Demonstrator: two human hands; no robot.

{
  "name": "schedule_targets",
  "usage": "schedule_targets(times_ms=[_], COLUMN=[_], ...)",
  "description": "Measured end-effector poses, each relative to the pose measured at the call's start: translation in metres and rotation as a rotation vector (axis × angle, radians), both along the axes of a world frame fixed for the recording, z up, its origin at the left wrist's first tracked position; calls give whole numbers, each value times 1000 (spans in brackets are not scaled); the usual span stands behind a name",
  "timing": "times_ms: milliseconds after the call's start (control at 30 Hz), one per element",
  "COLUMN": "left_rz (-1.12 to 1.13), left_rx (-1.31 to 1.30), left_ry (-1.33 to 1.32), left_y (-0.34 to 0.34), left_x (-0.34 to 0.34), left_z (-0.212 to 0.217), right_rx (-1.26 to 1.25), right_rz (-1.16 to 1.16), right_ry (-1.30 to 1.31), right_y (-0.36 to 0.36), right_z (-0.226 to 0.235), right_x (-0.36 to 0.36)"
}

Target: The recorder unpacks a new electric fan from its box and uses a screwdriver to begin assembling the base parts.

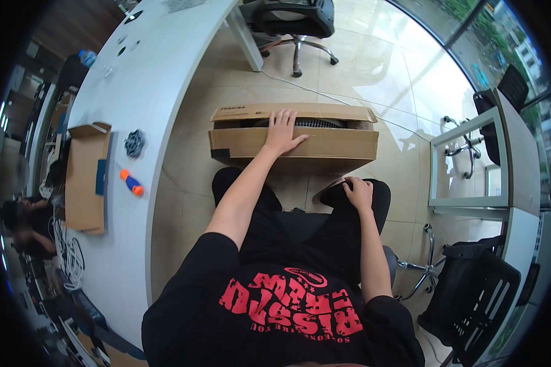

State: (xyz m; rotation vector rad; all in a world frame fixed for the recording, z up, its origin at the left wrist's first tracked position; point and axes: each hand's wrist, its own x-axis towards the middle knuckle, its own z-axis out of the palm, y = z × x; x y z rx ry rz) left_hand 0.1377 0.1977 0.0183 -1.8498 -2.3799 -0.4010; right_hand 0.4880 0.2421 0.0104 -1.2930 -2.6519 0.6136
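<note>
A long brown cardboard box (pixel 340 145) stands on the floor in front of my knees. Its top flaps are parted, and through the gap shows a dark, curved, ribbed object (pixel 320 123), mostly hidden inside. My left hand (pixel 281 132) lies across the top of the box with its fingers stretched over the gap onto the far flap (pixel 337 112); it grips nothing. On my right knee rests my right hand (pixel 359 192), its fingers loosely spread and nothing visible in them.
To my left runs a white desk (pixel 187 67) bearing an orange-and-blue screwdriver (pixel 131 183), a dark knob-like part (pixel 134 144), an open cardboard box (pixel 82 177) and white cables (pixel 73 263). Office chairs (pixel 294 21) stand ahead and right. A white cable (pixel 324 93) crosses the tiles behind the box.
</note>
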Motion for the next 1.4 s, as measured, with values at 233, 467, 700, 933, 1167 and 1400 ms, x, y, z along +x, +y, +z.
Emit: schedule_targets(times_ms=[233,467,700,933,1167,1400], left_rz=[43,188,43,198,222,198], left_rx=[17,100,-739,-594,-595,-608], left_ry=[33,-339,-645,-628,-614,-607], left_y=[-38,-192,-249,-282,-297,-291], left_x=[14,146,138,140,141,140], left_z=[37,-37,-46,-49,-45,-46], right_rx=[57,-501,-745,-713,-680,-693], right_rz=[159,-61,429,621,703,648], right_ry=[-14,497,149,29,31,52], right_y=[-26,-106,-177,-185,-196,-195], right_z=[-2,-72,-95,-87,-86,-75], right_x=[-7,-84,-135,-154,-164,-158])
